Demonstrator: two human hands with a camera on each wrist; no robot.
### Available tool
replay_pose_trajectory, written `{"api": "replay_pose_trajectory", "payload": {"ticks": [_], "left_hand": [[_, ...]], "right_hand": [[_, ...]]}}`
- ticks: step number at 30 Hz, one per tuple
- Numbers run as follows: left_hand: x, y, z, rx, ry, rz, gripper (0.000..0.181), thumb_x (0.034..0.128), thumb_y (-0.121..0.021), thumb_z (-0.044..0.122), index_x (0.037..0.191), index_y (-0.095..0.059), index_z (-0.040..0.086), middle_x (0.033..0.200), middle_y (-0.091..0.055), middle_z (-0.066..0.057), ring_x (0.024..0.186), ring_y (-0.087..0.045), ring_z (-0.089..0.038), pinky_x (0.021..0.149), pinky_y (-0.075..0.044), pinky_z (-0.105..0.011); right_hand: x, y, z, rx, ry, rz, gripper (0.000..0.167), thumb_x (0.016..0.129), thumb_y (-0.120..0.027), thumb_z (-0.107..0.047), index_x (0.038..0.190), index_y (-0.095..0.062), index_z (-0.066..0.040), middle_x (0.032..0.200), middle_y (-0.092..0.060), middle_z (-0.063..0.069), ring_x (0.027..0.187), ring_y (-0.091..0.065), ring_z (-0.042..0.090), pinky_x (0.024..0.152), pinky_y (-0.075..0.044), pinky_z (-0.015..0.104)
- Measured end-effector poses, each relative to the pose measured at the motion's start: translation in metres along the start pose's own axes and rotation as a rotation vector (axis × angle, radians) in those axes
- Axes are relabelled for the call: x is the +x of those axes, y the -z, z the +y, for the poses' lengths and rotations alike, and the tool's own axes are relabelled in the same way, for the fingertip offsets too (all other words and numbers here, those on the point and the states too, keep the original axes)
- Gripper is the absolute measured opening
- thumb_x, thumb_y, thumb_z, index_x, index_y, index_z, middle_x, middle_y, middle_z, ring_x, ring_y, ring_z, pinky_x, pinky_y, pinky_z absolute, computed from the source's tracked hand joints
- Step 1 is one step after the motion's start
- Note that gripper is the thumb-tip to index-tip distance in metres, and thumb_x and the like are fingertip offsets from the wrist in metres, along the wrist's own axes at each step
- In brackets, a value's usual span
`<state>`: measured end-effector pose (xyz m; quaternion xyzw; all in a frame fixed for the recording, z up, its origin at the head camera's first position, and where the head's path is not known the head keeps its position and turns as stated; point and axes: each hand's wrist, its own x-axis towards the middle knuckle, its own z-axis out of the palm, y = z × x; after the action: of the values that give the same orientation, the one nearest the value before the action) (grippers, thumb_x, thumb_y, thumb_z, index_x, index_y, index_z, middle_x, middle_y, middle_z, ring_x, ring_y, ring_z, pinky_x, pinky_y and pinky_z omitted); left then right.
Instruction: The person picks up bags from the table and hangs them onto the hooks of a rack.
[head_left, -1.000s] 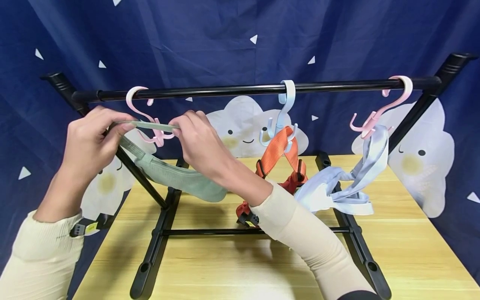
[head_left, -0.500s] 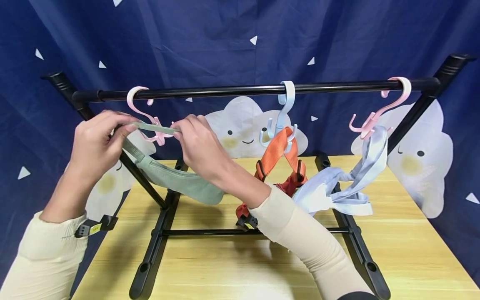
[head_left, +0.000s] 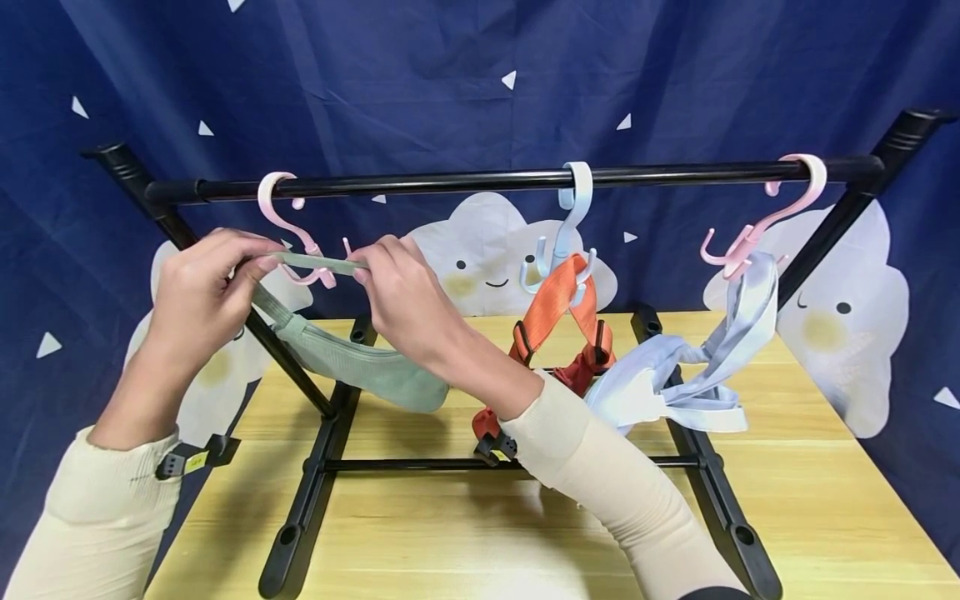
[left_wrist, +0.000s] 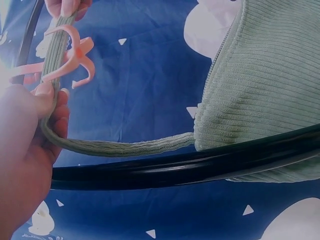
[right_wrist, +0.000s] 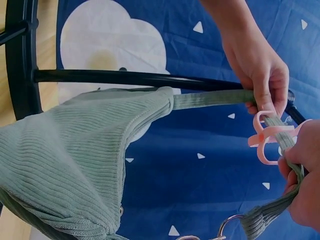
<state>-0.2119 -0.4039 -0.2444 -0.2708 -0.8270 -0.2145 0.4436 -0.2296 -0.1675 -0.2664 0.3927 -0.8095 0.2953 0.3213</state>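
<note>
A green corduroy bag [head_left: 367, 367] with a zip hangs by its strap [head_left: 322, 263] below both hands. My left hand [head_left: 198, 304] pinches the strap between thumb and fingers, while my right hand [head_left: 408, 296] pinches it further right. Between them the strap runs nearly straight across the left pink hook [head_left: 285, 218]. Pink prongs [left_wrist: 75, 52] cross close over the strap in the left wrist view; whether the hook bears any of its weight, I cannot tell. A metal ring [right_wrist: 227, 222] shows near the strap's end in the right wrist view.
A black rack bar [head_left: 450, 180] carries the hooks. An orange strap [head_left: 555, 300] hangs from the blue hook [head_left: 576, 208], and a pale blue bag [head_left: 645, 383] from the right pink hook [head_left: 806, 187]. The rack's feet [head_left: 300, 533] stand on a wooden table [head_left: 480, 533].
Both hands and the strap have moved a little right and down, the left hand more. The left pink hook's lower part has shifted slightly right. Both hands keep their hold.
</note>
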Motion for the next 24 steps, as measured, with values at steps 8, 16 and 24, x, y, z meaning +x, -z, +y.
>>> {"api": "replay_pose_trajectory", "payload": {"ticks": [8,16,24], "left_hand": [[-0.0049,-0.0026,-0.0019,-0.022,0.009,0.001,0.009,0.0881,-0.073,-0.011,0.096,-0.075,-0.008,0.09,-0.076,-0.024,0.09,-0.044,0.015,0.077,-0.029,-0.008],[-0.0086,-0.0018,-0.0026,0.018,0.01,-0.037,0.013,0.0885,-0.073,-0.01,0.1,-0.077,-0.006,0.093,-0.076,-0.022,0.085,-0.043,0.011,0.072,-0.03,-0.01],[-0.0095,-0.0019,-0.0007,0.023,0.001,-0.053,0.013,0.0888,-0.074,-0.008,0.101,-0.076,-0.007,0.093,-0.076,-0.021,0.083,-0.042,0.009,0.069,-0.03,-0.009]], "right_hand": [[-0.0017,-0.001,0.0012,-0.004,-0.015,-0.021,0.02,0.107,-0.054,-0.009,0.118,-0.068,-0.001,0.113,-0.072,0.01,0.102,-0.062,0.024,0.093,-0.049,0.029],[-0.0028,-0.0023,0.0025,-0.012,-0.036,-0.04,0.02,0.107,-0.054,-0.009,0.118,-0.068,-0.001,0.11,-0.071,0.009,0.1,-0.06,0.024,0.091,-0.049,0.029],[-0.0031,-0.0037,0.0041,-0.001,-0.068,-0.066,0.022,0.107,-0.053,-0.009,0.12,-0.069,-0.001,0.111,-0.07,0.01,0.102,-0.059,0.023,0.094,-0.049,0.028]]}}
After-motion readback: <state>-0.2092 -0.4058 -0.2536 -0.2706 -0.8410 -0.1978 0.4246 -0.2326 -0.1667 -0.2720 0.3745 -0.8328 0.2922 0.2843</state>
